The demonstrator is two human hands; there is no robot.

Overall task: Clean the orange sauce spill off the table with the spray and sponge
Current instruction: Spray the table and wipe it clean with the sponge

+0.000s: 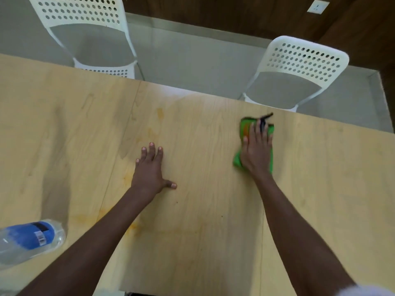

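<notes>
A green sponge cloth [245,129] with an orange smear and a black loop lies on the light wooden table [203,210], near its far edge. My right hand [257,149] presses flat on it with straight fingers. My left hand [150,167] rests flat on the table at the centre, fingers spread. Faint orange sauce smears [132,228] show beside my left forearm, with more orange traces [160,113] further back. A clear bottle with a blue label [30,238] lies at the near left; its head is out of frame.
Two white perforated chairs stand beyond the table's far edge, one at the back left [85,28] and one at the back right [299,67]. Grey floor lies between them. A dark wood wall with a socket [318,6] is behind.
</notes>
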